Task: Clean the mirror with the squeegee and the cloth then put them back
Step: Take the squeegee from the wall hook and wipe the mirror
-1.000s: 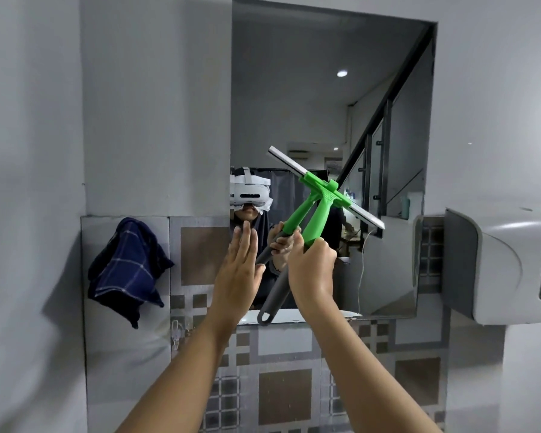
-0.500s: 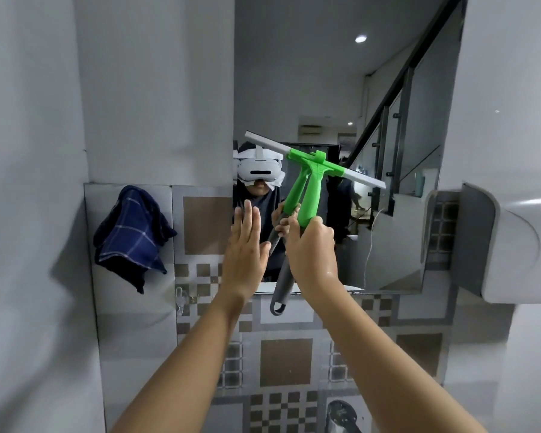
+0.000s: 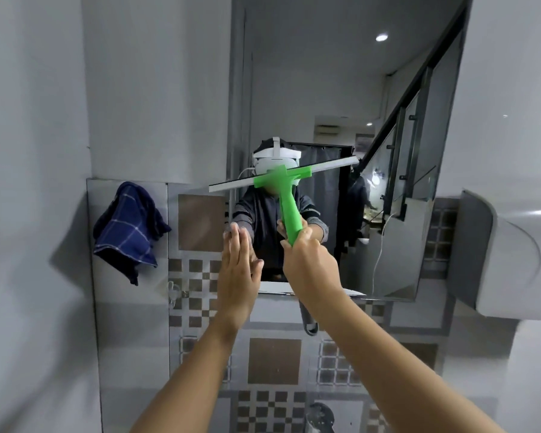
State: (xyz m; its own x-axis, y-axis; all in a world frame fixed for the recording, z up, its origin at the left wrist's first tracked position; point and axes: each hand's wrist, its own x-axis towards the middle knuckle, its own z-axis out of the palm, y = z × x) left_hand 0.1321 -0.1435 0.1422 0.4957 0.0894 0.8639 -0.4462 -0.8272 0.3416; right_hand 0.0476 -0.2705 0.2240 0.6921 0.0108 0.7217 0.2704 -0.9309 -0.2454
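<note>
A green squeegee (image 3: 289, 210) with a grey blade is held up against the wall mirror (image 3: 325, 89); its blade lies nearly level, slightly higher on the right. My right hand (image 3: 310, 260) grips the handle, whose grey end hangs below my wrist. My left hand (image 3: 239, 270) is flat and open with fingers up, at the mirror's lower left corner. A dark blue checked cloth (image 3: 128, 229) hangs on the tiled wall to the left of the mirror.
A grey wall-mounted dispenser (image 3: 512, 254) juts out at the right, close to the mirror's edge. Patterned tiles (image 3: 272, 354) cover the wall below. A tap top (image 3: 320, 414) shows at the bottom. A plain wall closes in on the left.
The squeegee blade has swung from tilted down-right to nearly level and moved left across the mirror. The view has dropped and moved closer. My left hand stays open beside it.
</note>
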